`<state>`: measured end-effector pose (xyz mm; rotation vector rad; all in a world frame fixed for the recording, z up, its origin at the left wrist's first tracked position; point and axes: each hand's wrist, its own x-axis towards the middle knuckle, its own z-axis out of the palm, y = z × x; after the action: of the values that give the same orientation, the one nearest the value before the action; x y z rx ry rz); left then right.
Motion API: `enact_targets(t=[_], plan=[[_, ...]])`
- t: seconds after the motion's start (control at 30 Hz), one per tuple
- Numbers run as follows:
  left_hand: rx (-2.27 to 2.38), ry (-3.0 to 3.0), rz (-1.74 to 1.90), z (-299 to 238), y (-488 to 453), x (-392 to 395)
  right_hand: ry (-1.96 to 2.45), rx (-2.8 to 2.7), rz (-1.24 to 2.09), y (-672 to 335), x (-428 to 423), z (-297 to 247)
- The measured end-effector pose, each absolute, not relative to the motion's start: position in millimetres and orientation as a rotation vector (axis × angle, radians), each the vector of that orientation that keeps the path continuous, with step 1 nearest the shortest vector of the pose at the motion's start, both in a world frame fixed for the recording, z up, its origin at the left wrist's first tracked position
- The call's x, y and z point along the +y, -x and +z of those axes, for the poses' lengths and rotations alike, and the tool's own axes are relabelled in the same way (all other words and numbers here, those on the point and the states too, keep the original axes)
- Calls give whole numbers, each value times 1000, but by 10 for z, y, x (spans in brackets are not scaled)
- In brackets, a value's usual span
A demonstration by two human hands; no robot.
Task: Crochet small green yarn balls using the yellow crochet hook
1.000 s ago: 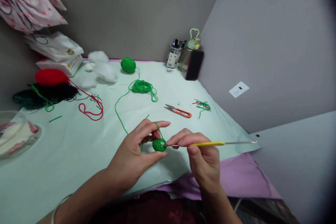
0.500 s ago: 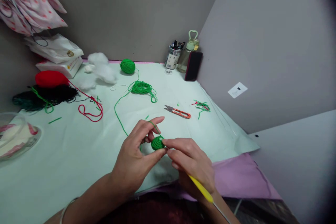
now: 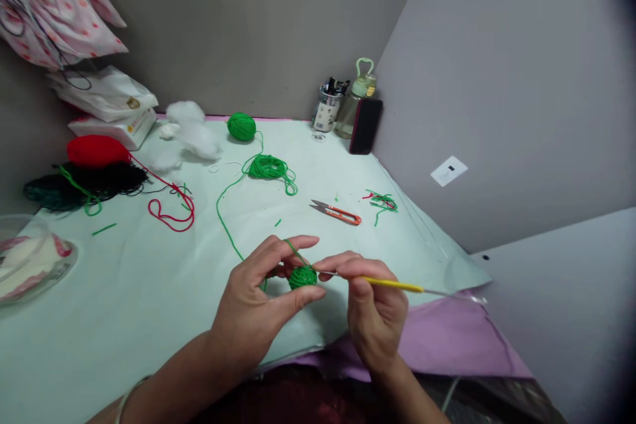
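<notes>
A small round piece of green crochet point(image 3: 303, 276) is pinched between the thumb and fingers of my left hand point(image 3: 256, 301). Green yarn point(image 3: 228, 228) runs from the table over my raised left index finger down to the piece. My right hand point(image 3: 376, 311) grips a crochet hook point(image 3: 392, 284) by its yellow handle, the shaft lying nearly level. The hook's tip meets the right edge of the crochet; whether it sits inside a stitch I cannot tell. Beyond my hands are a loose green yarn bundle point(image 3: 269, 167) and a green yarn ball point(image 3: 242, 126).
Orange-handled thread snips point(image 3: 336, 212) lie ahead of my hands, with yarn scraps point(image 3: 383, 201) to their right. White stuffing point(image 3: 191, 129), red yarn point(image 3: 98, 150), black yarn point(image 3: 109, 179) and a plastic tub point(image 3: 34, 258) are leftward. A phone point(image 3: 366, 126) leans by a bottle point(image 3: 350, 109) and pen holder point(image 3: 327, 107).
My right hand has turned, swinging the hook from pointing down toward me to nearly level, its tip now at the crochet. My left index finger has lowered slightly.
</notes>
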<state>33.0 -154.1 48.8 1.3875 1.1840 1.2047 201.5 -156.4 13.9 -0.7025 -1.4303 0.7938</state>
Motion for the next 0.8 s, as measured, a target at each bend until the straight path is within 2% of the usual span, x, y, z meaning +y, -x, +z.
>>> enact_targets(t=[0.07,0.27,0.4,0.57,0.8], plan=[[1195,-1369,1221,487,-332,-1541,702,-1582,633,-2034,-1579,135],[1144,-1310,1218,429,-336,-1579,773,-2013,-134,-2079,-1618,149],[892,-1038,1099,371,-331,-1607,742,-1991,-324,-2078,-1643,114],[680,-611,916,386,-313,-1584,716,-1931,-46,-2091,-1657,65],[640,-495,860,431,-303,-1568,714,-1637,444,-2028,-1645,74]])
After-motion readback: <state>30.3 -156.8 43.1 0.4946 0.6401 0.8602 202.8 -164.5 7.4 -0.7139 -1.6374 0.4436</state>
